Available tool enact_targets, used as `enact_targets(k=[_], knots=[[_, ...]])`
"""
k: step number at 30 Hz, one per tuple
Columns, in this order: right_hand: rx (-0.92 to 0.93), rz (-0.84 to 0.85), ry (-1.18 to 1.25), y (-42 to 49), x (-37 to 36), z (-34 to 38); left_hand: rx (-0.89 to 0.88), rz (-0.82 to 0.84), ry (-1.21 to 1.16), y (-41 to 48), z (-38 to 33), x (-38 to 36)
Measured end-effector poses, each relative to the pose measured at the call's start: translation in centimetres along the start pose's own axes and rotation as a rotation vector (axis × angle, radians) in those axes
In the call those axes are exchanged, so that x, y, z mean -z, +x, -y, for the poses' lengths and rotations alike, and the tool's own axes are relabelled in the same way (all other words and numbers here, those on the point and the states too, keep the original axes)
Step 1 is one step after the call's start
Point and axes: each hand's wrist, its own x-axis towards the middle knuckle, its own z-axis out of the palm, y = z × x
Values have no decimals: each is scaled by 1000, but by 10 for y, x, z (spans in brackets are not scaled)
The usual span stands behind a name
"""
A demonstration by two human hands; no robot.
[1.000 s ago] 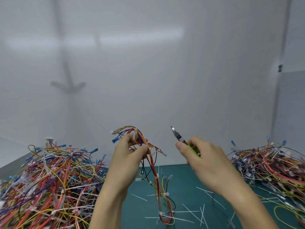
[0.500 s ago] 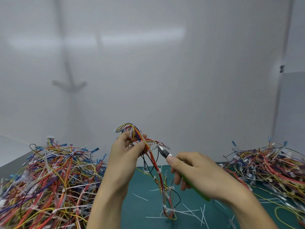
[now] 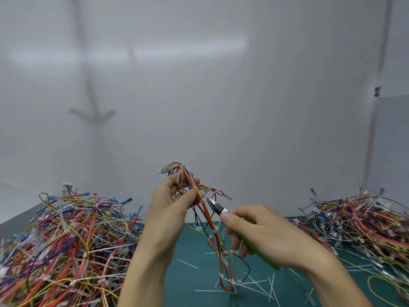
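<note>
My left hand [image 3: 170, 209] grips the top of a multicoloured wire harness [image 3: 218, 244], bound with white cable ties, which hangs down to the green mat [image 3: 194, 275]. My right hand [image 3: 263, 233] holds green-handled cutters [image 3: 215, 206]. Their metal tip touches the harness just below my left thumb, at a white tie. Whether the jaws are around the tie is too small to tell.
A large tangle of coloured wires [image 3: 66, 244] fills the left side. Another wire pile [image 3: 363, 224] lies at the right. Cut white cable ties [image 3: 256, 282] are scattered on the mat. A white wall stands close behind.
My right hand has swung the cutters from pointing up and away down to the left, onto the harness under my left thumb. The left hand has stayed nearly still.
</note>
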Motion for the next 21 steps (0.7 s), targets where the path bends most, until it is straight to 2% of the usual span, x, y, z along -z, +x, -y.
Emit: enact_targets(k=[21], knots=[[30,-16,8,-1,2,-1,20,16,15,-1,-1,-2]])
